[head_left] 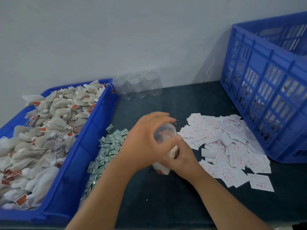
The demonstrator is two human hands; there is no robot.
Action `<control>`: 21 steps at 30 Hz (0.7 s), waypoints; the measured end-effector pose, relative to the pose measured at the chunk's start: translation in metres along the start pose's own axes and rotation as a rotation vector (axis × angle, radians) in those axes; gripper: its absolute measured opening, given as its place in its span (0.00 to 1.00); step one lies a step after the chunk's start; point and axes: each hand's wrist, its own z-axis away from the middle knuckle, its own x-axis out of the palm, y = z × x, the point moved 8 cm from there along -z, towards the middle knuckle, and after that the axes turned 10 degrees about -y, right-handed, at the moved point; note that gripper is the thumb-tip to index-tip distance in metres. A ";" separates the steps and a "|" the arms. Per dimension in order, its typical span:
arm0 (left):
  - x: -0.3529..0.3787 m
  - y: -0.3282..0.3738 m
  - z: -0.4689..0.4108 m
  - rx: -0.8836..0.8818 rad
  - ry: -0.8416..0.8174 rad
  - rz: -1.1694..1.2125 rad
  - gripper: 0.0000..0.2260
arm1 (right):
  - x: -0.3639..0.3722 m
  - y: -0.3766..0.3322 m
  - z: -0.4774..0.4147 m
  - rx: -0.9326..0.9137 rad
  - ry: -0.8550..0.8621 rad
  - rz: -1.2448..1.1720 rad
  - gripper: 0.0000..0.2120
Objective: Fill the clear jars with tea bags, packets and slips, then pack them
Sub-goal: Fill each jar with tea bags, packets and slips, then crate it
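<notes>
At the table's centre my left hand point(146, 140) grips a clear jar point(166, 131), tilted with its mouth toward me. My right hand point(181, 156) holds white tea bags point(163, 169) at the jar's mouth, partly hidden by both hands. A blue tray point(78, 156) on the left is heaped with tea bags point(46, 130) with red tags. Small green-white packets point(106, 146) lie in a strip beside the tray. White slips with red print point(229, 148) are spread to the right. Three empty clear jars point(137, 87) stand at the back by the wall.
A tall blue slatted crate point(269, 83) stands at the right rear, holding filled jars seen through its slats. The dark table top point(166, 205) carries scattered crumbs. A pale wall runs behind everything.
</notes>
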 end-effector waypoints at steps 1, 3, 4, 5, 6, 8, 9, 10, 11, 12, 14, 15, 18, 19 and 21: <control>0.003 -0.007 0.002 -0.112 0.049 0.004 0.25 | -0.002 -0.001 0.001 0.005 0.046 0.010 0.27; 0.013 -0.013 0.006 -0.227 0.115 0.060 0.32 | -0.007 0.000 0.003 0.013 0.086 0.067 0.29; 0.017 -0.015 0.007 -0.239 0.152 0.095 0.32 | -0.007 0.001 0.004 0.018 0.077 0.077 0.27; 0.019 -0.017 0.009 -0.247 0.187 0.142 0.31 | -0.007 0.001 0.007 0.023 0.073 0.072 0.25; 0.020 -0.019 0.009 -0.250 0.212 0.192 0.29 | -0.008 -0.001 0.009 0.023 0.076 0.071 0.22; 0.020 -0.025 0.008 -0.247 0.213 0.266 0.24 | -0.009 -0.003 0.011 0.030 0.079 0.071 0.19; 0.021 -0.029 0.008 -0.250 0.199 0.300 0.23 | -0.009 -0.002 0.011 0.043 0.076 0.066 0.18; 0.022 -0.033 0.007 -0.253 0.183 0.328 0.23 | -0.010 -0.002 0.010 0.056 0.076 0.070 0.17; 0.022 -0.035 0.007 -0.255 0.173 0.347 0.24 | -0.010 -0.001 0.008 0.066 0.074 0.078 0.17; 0.022 -0.038 0.008 -0.253 0.168 0.357 0.26 | -0.011 0.001 0.006 0.078 0.065 0.084 0.17; 0.021 -0.041 0.008 -0.241 0.168 0.367 0.28 | -0.009 0.005 0.004 0.106 0.048 0.077 0.17; 0.020 -0.042 0.009 -0.236 0.167 0.370 0.28 | -0.009 0.006 0.004 0.119 0.044 0.070 0.18; 0.020 -0.044 0.009 -0.223 0.156 0.385 0.28 | -0.008 0.007 0.003 0.142 0.021 0.060 0.21; 0.019 -0.042 0.009 -0.212 0.151 0.391 0.28 | -0.008 0.006 0.003 0.147 0.010 0.053 0.22; 0.015 -0.037 0.010 -0.176 0.127 0.387 0.31 | -0.005 0.002 0.002 0.156 -0.033 0.024 0.24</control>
